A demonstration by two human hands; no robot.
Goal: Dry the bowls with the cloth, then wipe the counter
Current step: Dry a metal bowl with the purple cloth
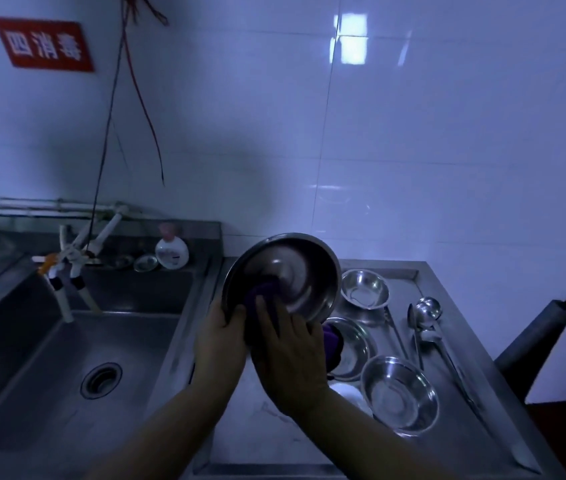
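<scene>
I hold a large steel bowl (295,271) tilted up above the counter (475,431), its inside facing me. My left hand (220,336) grips the bowl's lower left rim. With its fingers, my right hand (288,358) presses a purple cloth (264,292) into the bowl. Part of the cloth hangs below the bowl at the right. On the counter lie three smaller steel bowls: one at the back (364,289), one in the middle (352,348), one in front (399,393).
Two steel ladles (427,313) lie along the counter's right side. A deep steel sink (66,358) with a drain and a tap (63,271) is on the left, with a soap bottle (171,251) on its back ledge. A white tiled wall stands behind.
</scene>
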